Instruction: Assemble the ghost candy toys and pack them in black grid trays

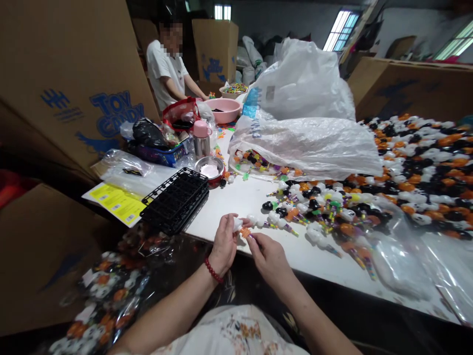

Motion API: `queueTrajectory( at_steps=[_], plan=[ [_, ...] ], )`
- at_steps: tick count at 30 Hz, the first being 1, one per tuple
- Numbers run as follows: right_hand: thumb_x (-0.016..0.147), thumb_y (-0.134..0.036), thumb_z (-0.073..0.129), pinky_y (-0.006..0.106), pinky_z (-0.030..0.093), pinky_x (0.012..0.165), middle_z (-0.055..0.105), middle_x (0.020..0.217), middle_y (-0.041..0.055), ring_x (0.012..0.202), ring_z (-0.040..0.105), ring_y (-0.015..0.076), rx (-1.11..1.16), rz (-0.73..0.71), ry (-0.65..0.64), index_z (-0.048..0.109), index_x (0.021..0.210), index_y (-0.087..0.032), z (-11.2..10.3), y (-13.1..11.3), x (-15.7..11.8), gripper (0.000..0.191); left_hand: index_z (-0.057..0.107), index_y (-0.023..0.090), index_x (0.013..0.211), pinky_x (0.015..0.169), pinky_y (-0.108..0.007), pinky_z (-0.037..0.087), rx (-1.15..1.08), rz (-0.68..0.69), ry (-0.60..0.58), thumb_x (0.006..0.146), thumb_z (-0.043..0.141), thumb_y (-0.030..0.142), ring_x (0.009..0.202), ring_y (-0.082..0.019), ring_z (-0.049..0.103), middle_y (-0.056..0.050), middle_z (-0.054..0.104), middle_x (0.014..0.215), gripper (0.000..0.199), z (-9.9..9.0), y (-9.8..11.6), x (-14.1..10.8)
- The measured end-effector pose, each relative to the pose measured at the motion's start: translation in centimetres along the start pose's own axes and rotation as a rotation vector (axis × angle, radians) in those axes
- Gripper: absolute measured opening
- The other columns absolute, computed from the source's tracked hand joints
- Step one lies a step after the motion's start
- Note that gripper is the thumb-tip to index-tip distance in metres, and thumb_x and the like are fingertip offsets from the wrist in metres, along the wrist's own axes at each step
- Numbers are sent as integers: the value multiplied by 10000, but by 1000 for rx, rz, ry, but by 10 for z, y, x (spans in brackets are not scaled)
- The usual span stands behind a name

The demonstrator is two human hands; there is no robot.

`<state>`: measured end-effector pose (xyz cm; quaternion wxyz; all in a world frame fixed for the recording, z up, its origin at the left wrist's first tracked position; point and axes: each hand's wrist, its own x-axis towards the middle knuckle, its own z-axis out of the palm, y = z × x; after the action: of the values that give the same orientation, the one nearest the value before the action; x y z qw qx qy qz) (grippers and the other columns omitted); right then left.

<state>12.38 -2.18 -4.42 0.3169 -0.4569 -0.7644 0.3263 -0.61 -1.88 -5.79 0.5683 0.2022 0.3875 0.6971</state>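
My left hand (224,242), with a red bead bracelet on its wrist, is closed around the white end of a small plastic toy (244,231). The toy also has an orange part and a purple tip. My right hand (270,257) pinches that purple end between thumb and fingers. Both hands meet over the front edge of the white table (218,212). Just beyond them lie white toys with coloured candy-like tubes (283,223), and a larger pile of similar white, orange, black and green pieces (328,204) spreads to the right.
Stacked black plastic racks (175,199) stand left of my hands, beside a metal bowl (210,170) of white powder and a pink-lidded thermos (201,139). A big plastic bag (303,143) lies ahead. A co-worker (168,74) stands behind a pink basin (223,109). Cardboard boxes (66,59) flank the table.
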Motion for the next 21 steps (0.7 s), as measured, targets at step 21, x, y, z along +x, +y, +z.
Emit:
queueTrajectory(
  at_steps=[21],
  plan=[
    [932,-564,454,235,250,480,392,542,-54,497,338,97,414,321,-205,564,754,-191,5,5,-1,427,503,211,983,626,-245,516,206,-9,45,884,479,612,765,-160,663,-24,620,847,414,-3,-13,-7]
  ],
)
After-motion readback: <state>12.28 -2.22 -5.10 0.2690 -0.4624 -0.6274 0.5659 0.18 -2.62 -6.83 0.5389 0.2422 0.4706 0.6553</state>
